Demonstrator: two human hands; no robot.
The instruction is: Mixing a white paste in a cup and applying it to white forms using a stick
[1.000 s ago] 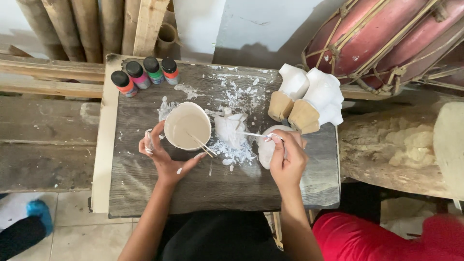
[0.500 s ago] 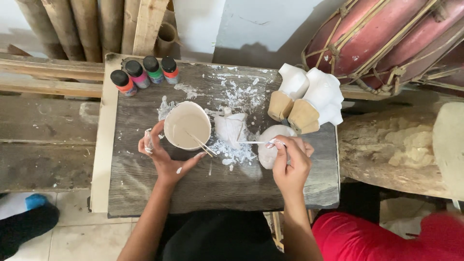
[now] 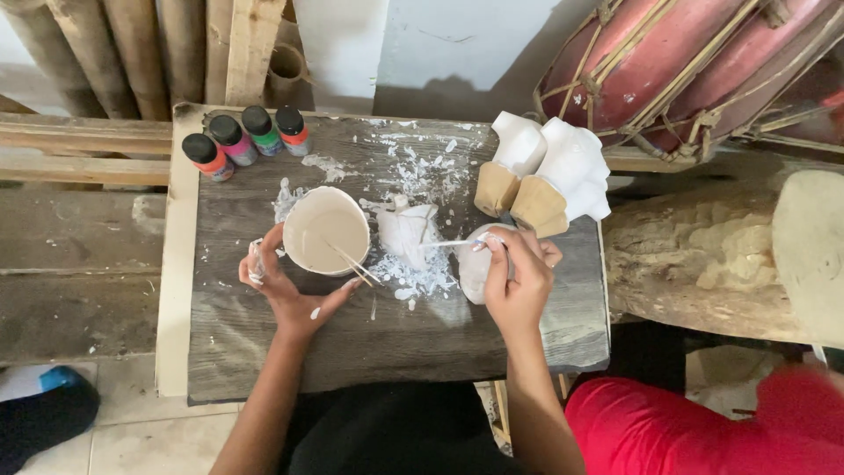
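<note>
My left hand (image 3: pixel 286 286) cups the near side of a white bowl (image 3: pixel 325 229) of pale liquid, with thin sticks (image 3: pixel 353 264) leaning out of it. My right hand (image 3: pixel 519 281) pinches a thin white stick (image 3: pixel 448 243) that points left toward a lumpy white plaster piece (image 3: pixel 406 230). Under my right hand lies a rounded white plaster form (image 3: pixel 473 266), partly hidden by the fingers. All of it rests on a dark wooden board (image 3: pixel 387 334) splashed with white flakes.
Several small paint bottles (image 3: pixel 246 139) with black caps stand at the board's far left corner. Two white figures on tan bases (image 3: pixel 545 180) stand at the far right. A red drum (image 3: pixel 686 62) and a carved log (image 3: pixel 703 264) lie to the right. Bamboo poles (image 3: pixel 132 44) lean behind.
My right hand has shifted slightly, and the stick now points more to the left toward the lumpy piece. My left hand stays on the bowl.
</note>
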